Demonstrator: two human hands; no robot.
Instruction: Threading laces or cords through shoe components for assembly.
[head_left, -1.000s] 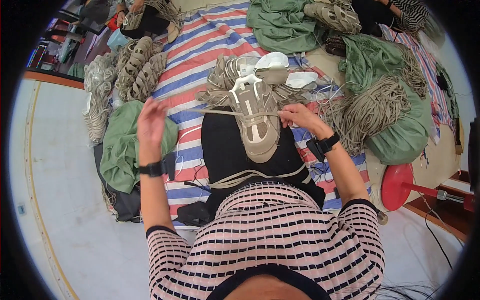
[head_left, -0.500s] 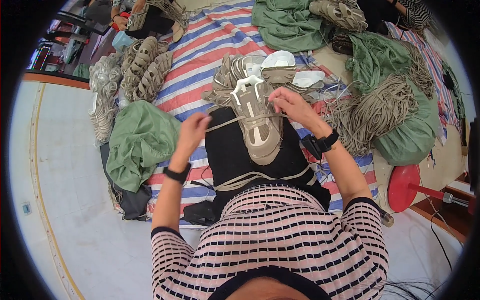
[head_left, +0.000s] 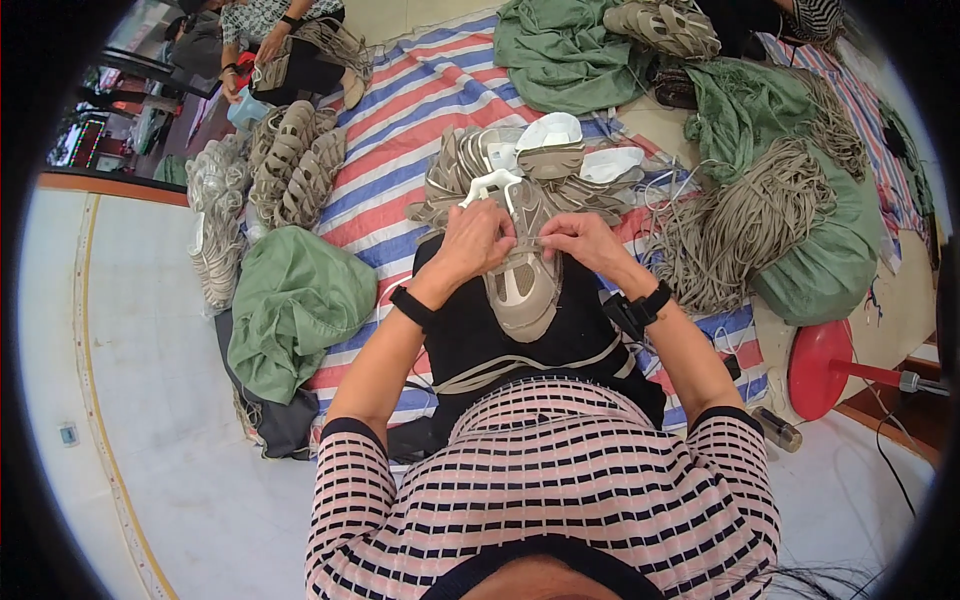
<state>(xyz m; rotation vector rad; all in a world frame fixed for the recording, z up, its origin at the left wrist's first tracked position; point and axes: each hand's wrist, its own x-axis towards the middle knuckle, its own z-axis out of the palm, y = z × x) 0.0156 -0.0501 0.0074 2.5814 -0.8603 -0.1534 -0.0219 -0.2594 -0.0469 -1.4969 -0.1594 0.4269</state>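
A beige and brown shoe upper [head_left: 525,300] with a white-lined collar lies on my black-clad lap, toe towards me. My left hand [head_left: 475,243] lies over its left side, fingers closed at the lace opening and covering part of it. At the right edge of the opening my right hand [head_left: 590,243] is closed in a pinch, thumb and forefinger on the beige shoelace. Much of that lace is hidden by the fingers. Loose beige shoelaces [head_left: 530,363] lie across my lap nearer to me.
Beyond my lap, more shoe uppers [head_left: 560,165] are piled on a striped sheet [head_left: 385,165]. A large bundle of laces [head_left: 745,215] rests on a green sack [head_left: 825,265] at right. Green cloth [head_left: 300,300] lies left, near stacked uppers [head_left: 295,165]. A red disc [head_left: 820,370] stands right.
My left hand has come in from the left, off the stretched lace end, onto the upper. The right hand has lowered slightly to the upper's right edge.
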